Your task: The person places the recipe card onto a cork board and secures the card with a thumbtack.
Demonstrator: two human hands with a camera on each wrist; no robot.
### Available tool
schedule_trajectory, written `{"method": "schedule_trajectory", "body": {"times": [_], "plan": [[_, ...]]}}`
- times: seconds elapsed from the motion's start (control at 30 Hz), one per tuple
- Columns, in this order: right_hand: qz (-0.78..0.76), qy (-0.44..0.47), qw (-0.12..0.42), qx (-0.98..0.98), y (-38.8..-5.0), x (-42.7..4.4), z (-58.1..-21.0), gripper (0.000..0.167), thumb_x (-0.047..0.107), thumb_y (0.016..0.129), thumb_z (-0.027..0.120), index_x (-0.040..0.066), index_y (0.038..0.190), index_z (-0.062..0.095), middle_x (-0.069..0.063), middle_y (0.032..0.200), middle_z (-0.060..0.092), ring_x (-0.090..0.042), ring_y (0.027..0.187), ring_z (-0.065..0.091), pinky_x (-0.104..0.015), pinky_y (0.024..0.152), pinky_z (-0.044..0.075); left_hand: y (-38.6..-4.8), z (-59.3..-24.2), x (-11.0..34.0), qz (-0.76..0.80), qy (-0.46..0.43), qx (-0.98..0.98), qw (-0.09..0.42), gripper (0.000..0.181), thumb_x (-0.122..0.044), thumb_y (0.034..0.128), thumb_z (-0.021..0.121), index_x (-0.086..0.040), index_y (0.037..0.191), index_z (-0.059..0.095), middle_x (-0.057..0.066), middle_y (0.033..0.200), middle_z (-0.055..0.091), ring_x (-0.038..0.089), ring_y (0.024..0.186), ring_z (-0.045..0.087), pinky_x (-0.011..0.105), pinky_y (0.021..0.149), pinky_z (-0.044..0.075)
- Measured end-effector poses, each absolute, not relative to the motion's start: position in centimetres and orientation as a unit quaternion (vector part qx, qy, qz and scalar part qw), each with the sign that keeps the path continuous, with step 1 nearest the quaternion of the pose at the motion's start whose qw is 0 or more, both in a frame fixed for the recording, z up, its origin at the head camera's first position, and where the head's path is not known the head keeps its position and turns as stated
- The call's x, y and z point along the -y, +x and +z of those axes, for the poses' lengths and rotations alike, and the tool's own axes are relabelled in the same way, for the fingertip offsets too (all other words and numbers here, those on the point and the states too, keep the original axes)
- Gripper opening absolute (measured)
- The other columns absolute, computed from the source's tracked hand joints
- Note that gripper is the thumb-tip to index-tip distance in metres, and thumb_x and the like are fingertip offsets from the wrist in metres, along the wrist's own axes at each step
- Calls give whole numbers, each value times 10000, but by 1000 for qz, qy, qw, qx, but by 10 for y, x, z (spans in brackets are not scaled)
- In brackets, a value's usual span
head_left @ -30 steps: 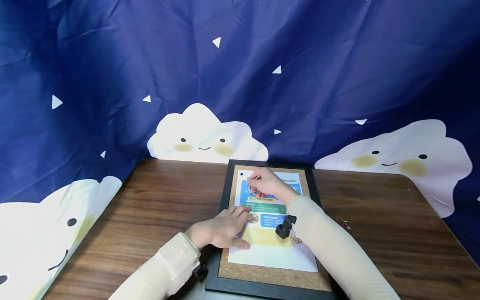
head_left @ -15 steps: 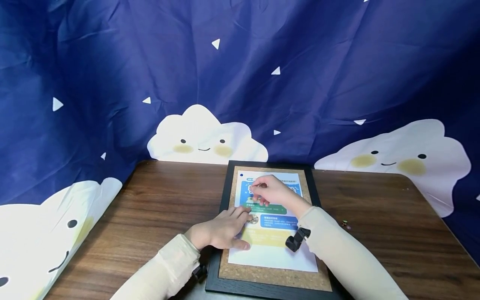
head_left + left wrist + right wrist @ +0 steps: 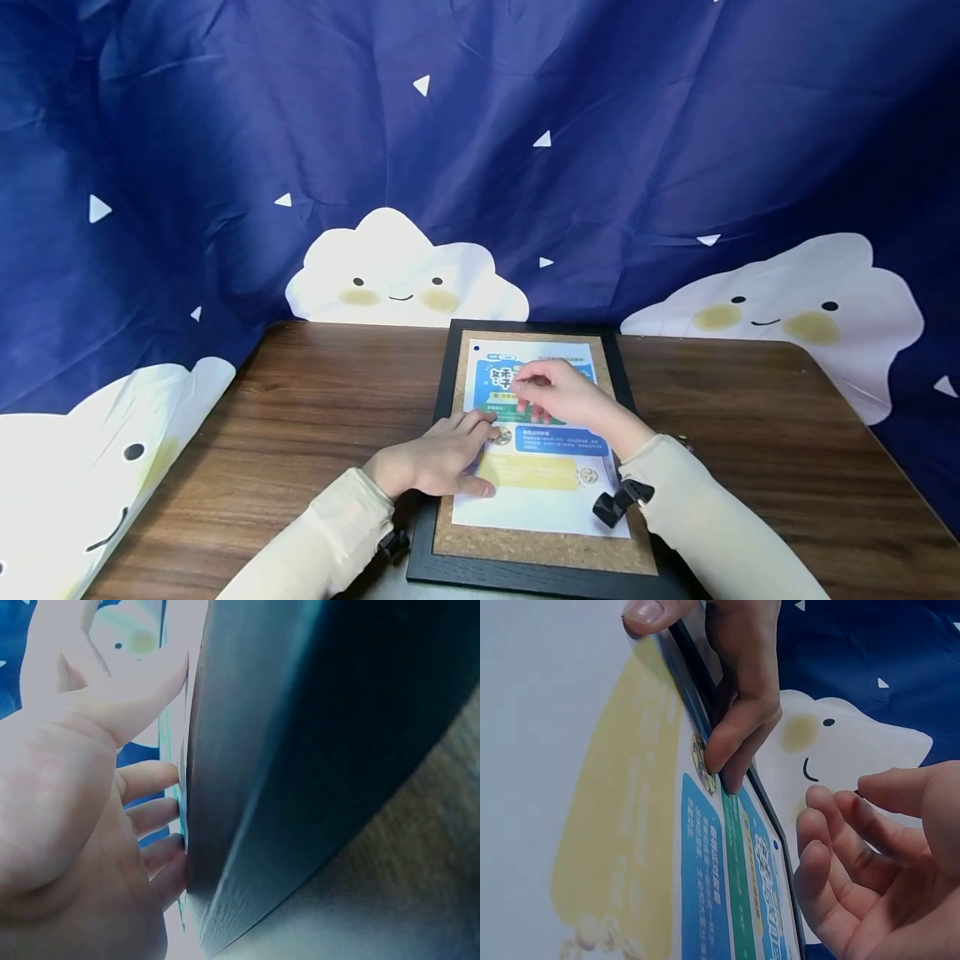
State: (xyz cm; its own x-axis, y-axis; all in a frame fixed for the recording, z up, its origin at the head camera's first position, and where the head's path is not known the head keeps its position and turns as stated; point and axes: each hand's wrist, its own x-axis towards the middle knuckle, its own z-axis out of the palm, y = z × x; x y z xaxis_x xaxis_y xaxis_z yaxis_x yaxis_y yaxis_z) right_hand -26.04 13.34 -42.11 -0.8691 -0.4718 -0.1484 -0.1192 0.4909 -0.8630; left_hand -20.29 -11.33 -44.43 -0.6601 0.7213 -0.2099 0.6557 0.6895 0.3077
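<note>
A printed sheet (image 3: 540, 517) lies on a cork board (image 3: 480, 540) with a black frame (image 3: 540, 577). At the sheet's top left corner sits a small round blue pushpin (image 3: 476, 348), also in the right wrist view as a blue dot (image 3: 775, 845). My left hand (image 3: 438, 458) rests on the sheet's left side, fingers spread. Above the sheet's upper half hovers my right hand (image 3: 558, 392), apart from the paper. In the right wrist view, its fingers (image 3: 832, 832) are loosely curled and the thumb tip is near the index finger; nothing held can be made out.
Beneath the board is a brown wooden table (image 3: 337, 392). Small coloured bits (image 3: 684, 437) lie right of the board, partly behind the right sleeve (image 3: 720, 517). A blue curtain (image 3: 600, 167) with cloud faces hangs behind the table.
My right hand has moved right and toward me, away from the sheet's top left, uncovering more print. The left hand stays on the sheet. The head view has shifted slightly.
</note>
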Motion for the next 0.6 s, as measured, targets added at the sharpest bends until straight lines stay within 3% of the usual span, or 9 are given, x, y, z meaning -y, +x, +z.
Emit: {"method": "schedule_trajectory", "body": {"times": [0.6], "plan": [[-493, -173, 148, -840, -225, -178, -411, 352, 266, 1100, 654, -38, 1274, 690, -135, 947, 743, -299, 768, 684, -299, 667, 600, -203, -446, 115, 117, 382, -903, 155, 732, -468, 1034, 721, -60, 1576, 446, 153, 1695, 325, 316, 1533, 358, 501, 1257, 358]]}}
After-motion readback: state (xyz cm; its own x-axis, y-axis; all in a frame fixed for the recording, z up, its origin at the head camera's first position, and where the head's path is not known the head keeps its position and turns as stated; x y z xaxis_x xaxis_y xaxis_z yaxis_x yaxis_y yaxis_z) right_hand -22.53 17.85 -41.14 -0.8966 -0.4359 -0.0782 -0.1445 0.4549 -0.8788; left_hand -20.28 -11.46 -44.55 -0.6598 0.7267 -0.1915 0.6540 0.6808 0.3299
